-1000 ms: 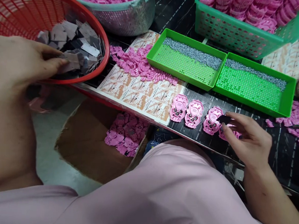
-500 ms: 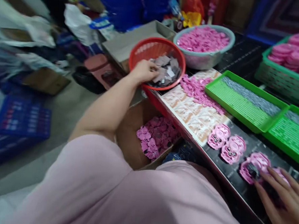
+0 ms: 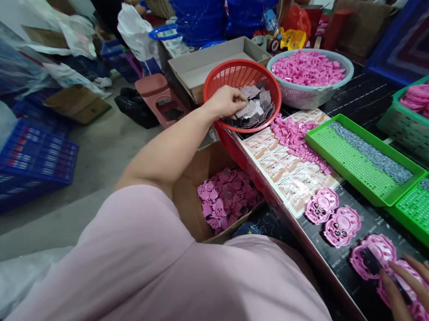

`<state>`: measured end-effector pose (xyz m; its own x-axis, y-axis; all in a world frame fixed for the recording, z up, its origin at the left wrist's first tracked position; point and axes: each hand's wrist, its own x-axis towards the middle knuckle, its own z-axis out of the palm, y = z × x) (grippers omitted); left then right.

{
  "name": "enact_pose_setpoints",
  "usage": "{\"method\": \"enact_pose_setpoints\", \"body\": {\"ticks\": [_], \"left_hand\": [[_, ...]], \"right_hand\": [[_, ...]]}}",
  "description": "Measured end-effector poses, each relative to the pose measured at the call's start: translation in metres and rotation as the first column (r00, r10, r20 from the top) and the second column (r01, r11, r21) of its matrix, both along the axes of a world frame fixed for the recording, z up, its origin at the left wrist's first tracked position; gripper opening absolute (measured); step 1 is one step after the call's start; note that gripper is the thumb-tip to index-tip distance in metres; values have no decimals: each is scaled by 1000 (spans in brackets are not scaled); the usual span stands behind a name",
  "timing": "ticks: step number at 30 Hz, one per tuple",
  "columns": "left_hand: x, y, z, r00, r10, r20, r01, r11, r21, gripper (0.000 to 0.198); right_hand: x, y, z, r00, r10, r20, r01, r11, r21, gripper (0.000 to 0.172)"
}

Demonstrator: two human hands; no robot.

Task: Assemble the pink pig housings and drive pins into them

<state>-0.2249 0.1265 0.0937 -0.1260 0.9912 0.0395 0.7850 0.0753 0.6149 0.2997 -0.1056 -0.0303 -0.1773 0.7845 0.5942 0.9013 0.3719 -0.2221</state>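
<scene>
My left hand (image 3: 225,103) is inside a red basket (image 3: 220,73), its fingers bent together against the flat grey pieces (image 3: 259,105). Whatever lies between those fingertips is not clear. At the right edge my right hand (image 3: 415,294) is partly cut off, fingers stretched out over two pink plastic cases (image 3: 386,246). Its fingertips touch or hover by a dark rectangular piece (image 3: 371,261) lying on one case; another dark piece (image 3: 402,289) lies under the fingers. Two more pink cases (image 3: 322,206) with shiny round bits lie farther up the row.
Small pink parts (image 3: 296,139) are heaped on a printed sheet (image 3: 273,157). Green trays (image 3: 366,182) hold grey bits. A bowl (image 3: 313,96) and a green basket (image 3: 416,129) hold pink parts. Below the table edge, a cardboard box (image 3: 186,202) contains pink pieces. A pink stool (image 3: 153,86) stands left.
The camera view has shifted, so the table appears lower and farther right. My left hand stays in the red basket, and my right hand has drawn back slightly, uncovering more of the cases.
</scene>
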Motion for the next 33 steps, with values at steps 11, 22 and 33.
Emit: {"method": "enact_pose_setpoints", "body": {"ticks": [11, 22, 33], "left_hand": [[170, -106, -27, 519, -720, 461, 701, 667, 253, 14], [191, -121, -78, 476, -314, 821, 653, 752, -91, 18], [193, -126, -77, 382, -342, 859, 715, 698, -40, 24]], "right_hand": [[-146, 28, 76, 804, -128, -581, -113, 926, -360, 29], [-98, 39, 83, 836, -213, -505, -158, 788, -594, 13], [-118, 44, 78, 945, -34, -325, -144, 850, -508, 29]]}}
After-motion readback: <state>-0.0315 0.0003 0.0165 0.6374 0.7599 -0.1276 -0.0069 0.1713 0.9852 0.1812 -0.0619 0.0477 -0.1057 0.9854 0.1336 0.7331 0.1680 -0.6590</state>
